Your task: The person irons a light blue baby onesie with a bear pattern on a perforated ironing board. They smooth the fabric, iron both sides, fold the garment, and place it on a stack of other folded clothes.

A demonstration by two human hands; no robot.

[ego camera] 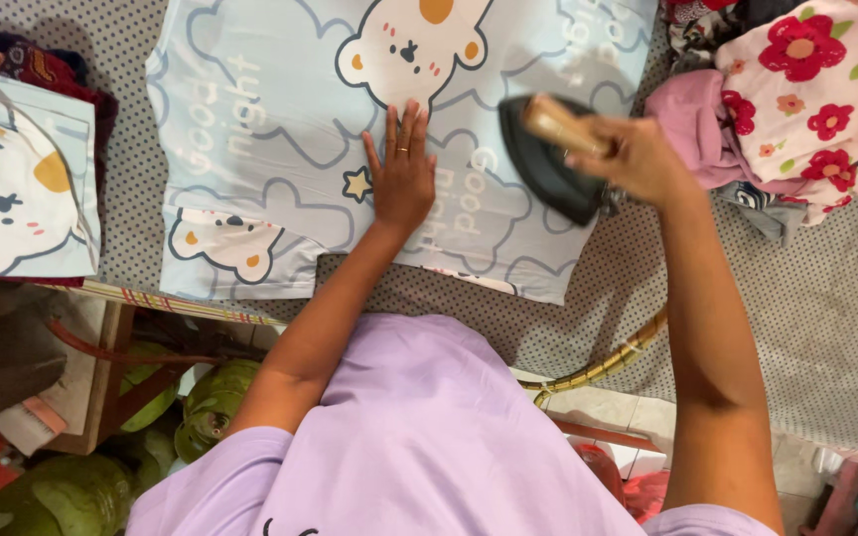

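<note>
A light blue garment printed with white bears and clouds lies flat on a dotted grey ironing surface. My left hand presses flat on it near the middle, fingers together, a ring on one finger. My right hand grips the wooden handle of a black iron, which rests on the garment's right part, just right of my left hand. The iron looks blurred.
A folded matching blue piece lies at the left edge. A heap of clothes, pink and white with red flowers, sits at the upper right. The iron's braided cord hangs off the near edge. Green round things stand below.
</note>
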